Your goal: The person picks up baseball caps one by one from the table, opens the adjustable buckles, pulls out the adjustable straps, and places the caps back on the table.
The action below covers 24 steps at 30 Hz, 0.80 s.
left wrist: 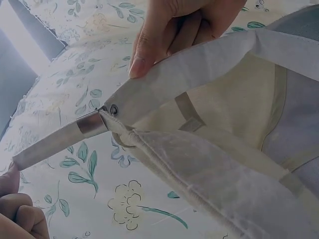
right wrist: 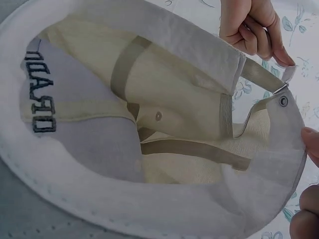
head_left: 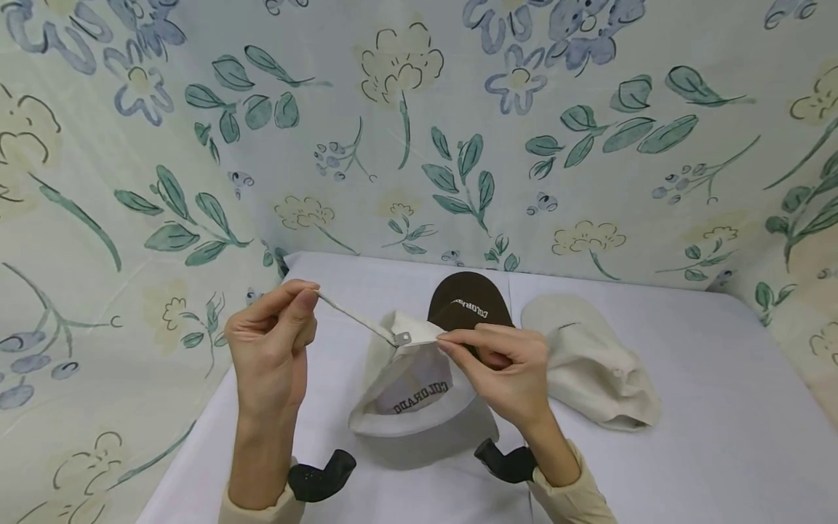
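The left hand [head_left: 268, 346] pinches the end of a strap [head_left: 356, 315] running straight from a buckle [head_left: 402, 338] on a cream cap [head_left: 393, 424]; the right hand [head_left: 509, 364] pinches that cap near the buckle; reversed COLORADO lettering [head_left: 421, 399] shows inside; a brown cap [head_left: 461, 293] sits near the middle of the table's [head_left: 710, 407] back edge; a beige cap [head_left: 585, 364] lies right of it, well apart from the table's right edge; a floral cloth [head_left: 366, 185] hangs behind.

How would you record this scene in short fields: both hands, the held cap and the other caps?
Left hand: pinches the free end of the strap
Right hand: pinches the edge of the held cap
Held cap: pale, dark lettering inside
Buckle: metal, on the strap
Brown cap: beyond the held cap
Second pale cap: right of the brown cap
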Motion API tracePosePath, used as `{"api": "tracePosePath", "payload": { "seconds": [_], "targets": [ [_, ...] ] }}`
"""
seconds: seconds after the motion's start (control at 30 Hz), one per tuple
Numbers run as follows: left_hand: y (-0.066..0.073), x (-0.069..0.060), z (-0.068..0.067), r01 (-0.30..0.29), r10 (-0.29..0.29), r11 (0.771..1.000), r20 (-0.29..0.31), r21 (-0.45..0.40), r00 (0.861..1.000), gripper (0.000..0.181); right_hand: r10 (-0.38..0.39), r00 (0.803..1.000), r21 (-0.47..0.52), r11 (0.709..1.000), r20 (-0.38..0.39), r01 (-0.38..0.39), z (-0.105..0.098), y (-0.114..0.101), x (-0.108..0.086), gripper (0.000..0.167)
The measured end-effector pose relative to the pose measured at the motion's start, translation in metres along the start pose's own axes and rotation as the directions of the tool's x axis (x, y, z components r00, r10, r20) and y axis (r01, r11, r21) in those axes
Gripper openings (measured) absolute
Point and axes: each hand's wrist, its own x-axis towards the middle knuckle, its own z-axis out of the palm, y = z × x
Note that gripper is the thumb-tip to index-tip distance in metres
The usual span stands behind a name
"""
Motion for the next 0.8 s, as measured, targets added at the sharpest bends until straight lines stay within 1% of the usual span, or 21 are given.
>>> {"api": "tracePosePath", "payload": {
  "seconds": [0.17, 0.33, 0.47, 0.63, 0.8],
  "targets": [
    [-0.0009, 0.0003, 0.0020, -0.010, 0.010, 1.000, 0.006, -0.016, 1.000, 0.025, 0.034, 0.999, -0.004, 0.999, 0.011, -0.034, 0.0000, 0.0014, -0.0001, 0.019],
    [-0.0036, -0.0006, 0.0042, -0.001, 0.001, 1.000, 0.022, -0.016, 1.000, 0.027, 0.059, 0.998, 0.022, 0.998, 0.004, -0.059, -0.0029, 0.0027, -0.0001, 0.022],
    [-0.0061, -0.0011, 0.0046, 0.026, -0.026, 1.000, 0.030, 0.002, 0.999, 0.027, 0.074, 0.997, 0.043, 0.996, -0.006, -0.074, -0.0043, 0.0037, -0.0001, 0.022],
    [-0.0069, -0.0018, 0.0059, 0.057, -0.058, 0.998, 0.035, 0.008, 0.998, 0.028, 0.099, 0.995, 0.044, 0.994, -0.007, -0.098, -0.0053, 0.0049, -0.0010, 0.022],
    [-0.0070, -0.0023, 0.0080, 0.044, -0.045, 0.999, 0.059, 0.026, 0.997, 0.029, 0.117, 0.993, 0.042, 0.992, -0.005, -0.117, -0.0073, 0.0066, -0.0015, 0.024]
  ]
}}
